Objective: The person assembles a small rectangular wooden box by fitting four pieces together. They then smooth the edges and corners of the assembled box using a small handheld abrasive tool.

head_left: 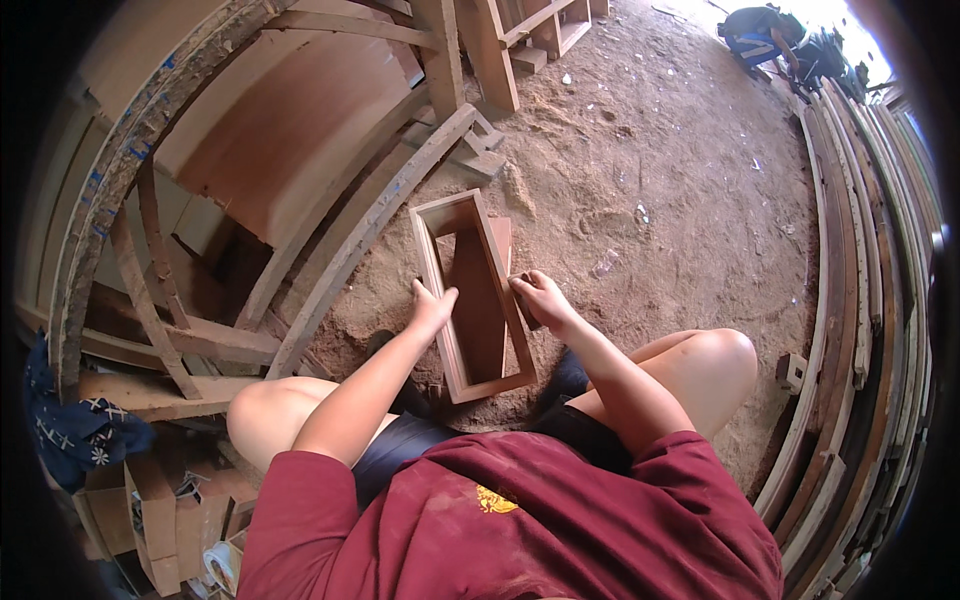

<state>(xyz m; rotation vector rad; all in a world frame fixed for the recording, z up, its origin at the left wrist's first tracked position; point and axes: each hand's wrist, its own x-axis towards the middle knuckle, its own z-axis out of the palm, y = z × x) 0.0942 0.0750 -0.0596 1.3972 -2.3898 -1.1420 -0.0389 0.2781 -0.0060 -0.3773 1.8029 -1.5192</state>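
Note:
A long rectangular wooden frame [432, 265] leans between my bent knees, its far end angled slightly left. My left hand [433, 306] is closed around its left rail, with the thumb over the inner edge. On the other side, my right hand [543, 300] pinches a small dark brown flat piece [525, 312], which looks like sandpaper, against the outer face of the right rail. Through the opening shows a reddish-brown board [474, 290]; whether it is fixed to the frame I cannot tell. My right fingertips are partly hidden by the hand.
Large curved wooden framework [350, 255] stands close on my left. Long timber strips [835, 300] are stacked along the right, beside a small wood block [791, 372]. Sandy, sawdust-strewn ground [640, 180] stretches ahead. Dark patterned cloth [85, 425] and wooden boxes [155, 510] lie lower left. Someone [770, 40] crouches far right.

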